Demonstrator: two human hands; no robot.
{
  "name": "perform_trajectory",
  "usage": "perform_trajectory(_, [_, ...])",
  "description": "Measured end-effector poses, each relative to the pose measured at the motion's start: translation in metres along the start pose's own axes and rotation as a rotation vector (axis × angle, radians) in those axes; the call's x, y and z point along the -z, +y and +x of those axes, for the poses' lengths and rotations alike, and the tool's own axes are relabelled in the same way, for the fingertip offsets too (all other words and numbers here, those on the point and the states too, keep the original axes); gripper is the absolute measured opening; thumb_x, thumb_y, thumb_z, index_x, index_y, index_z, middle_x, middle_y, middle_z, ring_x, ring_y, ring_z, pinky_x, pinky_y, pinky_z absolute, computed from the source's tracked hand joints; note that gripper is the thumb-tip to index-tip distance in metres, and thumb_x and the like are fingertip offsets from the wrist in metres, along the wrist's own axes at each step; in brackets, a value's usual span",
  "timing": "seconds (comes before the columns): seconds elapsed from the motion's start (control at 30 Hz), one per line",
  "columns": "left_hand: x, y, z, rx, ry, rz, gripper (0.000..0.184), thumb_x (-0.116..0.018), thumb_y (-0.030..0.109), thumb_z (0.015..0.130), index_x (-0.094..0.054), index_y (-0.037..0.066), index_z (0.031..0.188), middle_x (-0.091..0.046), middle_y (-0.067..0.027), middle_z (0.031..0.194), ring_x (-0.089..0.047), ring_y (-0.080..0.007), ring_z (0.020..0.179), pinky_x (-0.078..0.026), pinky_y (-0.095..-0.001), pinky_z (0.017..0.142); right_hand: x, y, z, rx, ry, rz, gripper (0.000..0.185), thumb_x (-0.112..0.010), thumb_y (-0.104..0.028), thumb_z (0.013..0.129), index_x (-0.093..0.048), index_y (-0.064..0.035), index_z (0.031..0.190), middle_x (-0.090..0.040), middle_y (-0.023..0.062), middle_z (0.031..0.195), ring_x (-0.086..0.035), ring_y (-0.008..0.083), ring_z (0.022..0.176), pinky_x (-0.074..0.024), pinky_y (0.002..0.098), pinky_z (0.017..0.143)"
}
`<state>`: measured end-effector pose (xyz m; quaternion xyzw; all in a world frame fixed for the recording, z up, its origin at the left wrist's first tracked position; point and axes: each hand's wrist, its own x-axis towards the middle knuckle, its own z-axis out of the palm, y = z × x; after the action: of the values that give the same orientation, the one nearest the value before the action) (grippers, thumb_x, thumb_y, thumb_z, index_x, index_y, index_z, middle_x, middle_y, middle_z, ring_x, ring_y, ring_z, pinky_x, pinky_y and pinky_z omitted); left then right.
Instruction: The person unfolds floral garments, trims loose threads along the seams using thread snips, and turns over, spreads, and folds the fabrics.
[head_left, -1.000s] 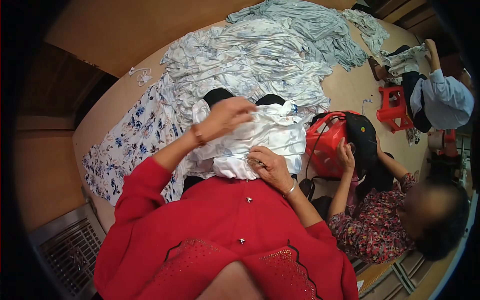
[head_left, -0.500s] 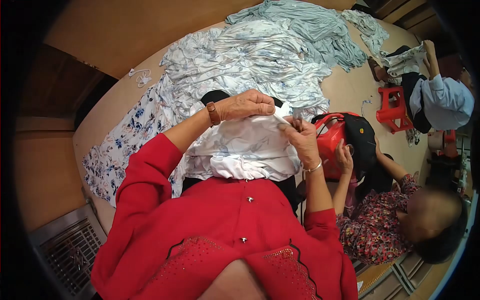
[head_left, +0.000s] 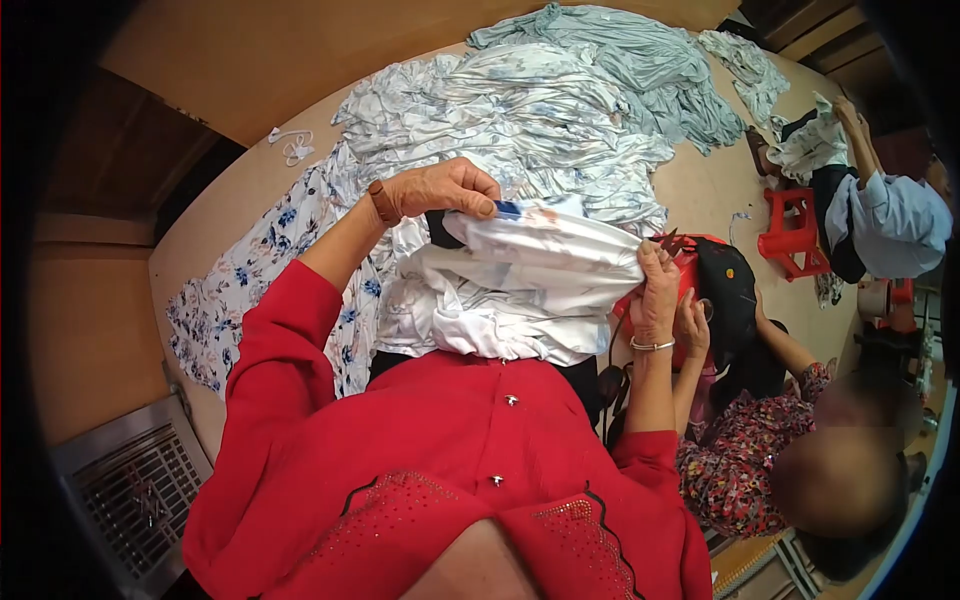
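Fabric (head_left: 560,250), white with faint floral print, is stretched above the lap between both hands; slack is bunched at 6 o'clock against the red top (head_left: 430,430). Left hand (head_left: 440,190), at 10 o'clock, nearly closed: thumb and fingers pinch the edge by a blue patch. Right hand (head_left: 655,288), at 4 o'clock, fingers curled tight on the opposite end; dark pointed tool (head_left: 672,239) pokes past the fingertips, type unclear.

Containers: pale pot-like vessel (head_left: 878,284) well off at 3 o'clock, contents too small to tell.

Edges/room: floral cloth pile (head_left: 480,110) takes 11 to 12, grey-green cloth (head_left: 650,75) behind at 1. Blue-flowered cloth (head_left: 260,280) at 9; floor strip (head_left: 215,215) runs along its outer edge, white cord (head_left: 297,150) lying at 10. Floor lane (head_left: 695,190) at 2, between pile and red plastic stool (head_left: 790,235). Tight at 4: co-worker's hand (head_left: 692,328) just beside the right wrist, black item (head_left: 728,295) beyond.
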<state>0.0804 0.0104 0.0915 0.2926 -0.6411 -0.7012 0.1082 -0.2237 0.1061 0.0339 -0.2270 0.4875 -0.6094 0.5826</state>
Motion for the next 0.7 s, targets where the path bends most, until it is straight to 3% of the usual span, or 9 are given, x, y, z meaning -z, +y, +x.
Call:
perform_trajectory(0.03, [-0.001,0.002,-0.001,0.02,0.011,-0.059,0.028,-0.064,0.03,0.074,-0.059,0.002,0.073,-0.05,0.0069,0.065,-0.04,-0.0021,0.06,-0.033,-0.0174,0.054,0.006,0.005,0.005,-0.002,-0.001,-0.001,0.011,-0.062,-0.012,0.079,-0.058,-0.0036,0.084,-0.054,-0.0042,0.07,-0.051,0.0049,0.061,-0.0424,0.0176,0.055])
perform_trajectory(0.1, [-0.004,0.003,0.001,0.039,0.021,-0.119,0.026,-0.064,0.028,0.075,-0.061,0.002,0.076,-0.052,0.0063,0.067,-0.043,-0.002,0.062,-0.035,-0.017,0.055,0.016,0.014,0.015,0.293,-0.145,-0.715,0.018,-0.06,-0.009,0.079,-0.058,0.0006,0.093,-0.058,0.0,0.082,-0.054,0.0084,0.076,-0.0425,0.0194,0.068])
perform_trajectory(0.2, [-0.016,0.006,0.013,0.013,-0.011,-0.085,0.023,-0.062,0.024,0.077,-0.062,0.001,0.081,-0.055,0.0054,0.071,-0.045,-0.0022,0.065,-0.037,-0.0166,0.058,-0.032,0.002,-0.001,0.484,-0.301,-0.728,0.027,-0.059,-0.009,0.079,-0.055,0.0015,0.104,-0.058,0.0043,0.096,-0.051,0.0106,0.091,-0.0391,0.0217,0.079])
perform_trajectory(0.23, [-0.023,0.013,0.016,0.029,-0.031,-0.096,0.023,-0.062,0.023,0.078,-0.062,0.001,0.082,-0.055,0.0053,0.072,-0.046,-0.0022,0.066,-0.037,-0.0169,0.059,-0.055,-0.008,-0.013,0.324,-0.344,-0.605,0.03,-0.059,-0.01,0.079,-0.055,0.0011,0.106,-0.056,0.0055,0.1,-0.049,0.0112,0.095,-0.0372,0.0229,0.083])
perform_trajectory(0.33, [-0.033,0.025,0.02,0.02,-0.053,-0.115,0.029,-0.06,0.03,0.08,-0.062,0.001,0.084,-0.055,0.0053,0.073,-0.045,-0.002,0.067,-0.037,-0.0171,0.06,-0.084,-0.019,-0.024,-0.119,-0.494,-0.386,0.029,-0.063,-0.015,0.077,-0.057,-0.0016,0.102,-0.055,-0.0029,0.075,-0.045,0.0026,0.061,-0.0353,0.0163,0.053])
perform_trajectory(0.4, [-0.032,0.028,0.018,0.031,-0.026,-0.079,0.04,-0.056,0.041,0.082,-0.062,0.001,0.085,-0.055,0.0047,0.074,-0.046,-0.0025,0.068,-0.037,-0.0171,0.062,-0.081,-0.013,-0.02,-0.188,-0.422,-0.312,0.019,-0.063,-0.015,0.078,-0.06,-0.0025,0.091,-0.049,-0.007,0.062,-0.033,-0.0006,0.045,-0.0216,0.0156,0.04])
perform_trajectory(0.43, [-0.032,0.028,0.016,0.089,0.042,-0.015,0.05,-0.05,0.05,0.082,-0.062,0.001,0.082,-0.055,0.0037,0.072,-0.045,-0.0036,0.067,-0.037,-0.018,0.061,-0.075,-0.014,-0.018,-0.192,-0.417,-0.247,0.015,-0.063,-0.015,0.078,-0.06,-0.0026,0.086,-0.048,-0.0068,0.061,-0.032,-0.0001,0.044,-0.021,0.0159,0.038])
perform_trajectory(0.53, [-0.031,0.017,0.015,0.083,0.103,-0.062,0.054,-0.048,0.052,0.082,-0.062,0.0,0.079,-0.054,0.0025,0.069,-0.044,-0.0047,0.066,-0.037,-0.0192,0.059,-0.066,-0.019,-0.019,-0.202,-0.353,-0.158,0.011,-0.063,-0.014,0.078,-0.059,-0.0031,0.08,-0.046,-0.0069,0.059,-0.03,-0.0001,0.04,-0.0187,0.0165,0.035])
perform_trajectory(0.7, [-0.033,0.015,0.008,-0.017,0.032,-0.147,0.044,-0.054,0.042,0.082,-0.055,0.001,0.065,-0.046,0.0049,0.06,-0.039,-0.0031,0.06,-0.033,-0.0199,0.054,-0.056,-0.019,-0.018,-0.216,-0.292,0.024,0.012,-0.063,-0.013,0.078,-0.058,-0.0033,0.08,-0.044,-0.0066,0.06,-0.03,0.0,0.042,-0.0197,0.0157,0.035])
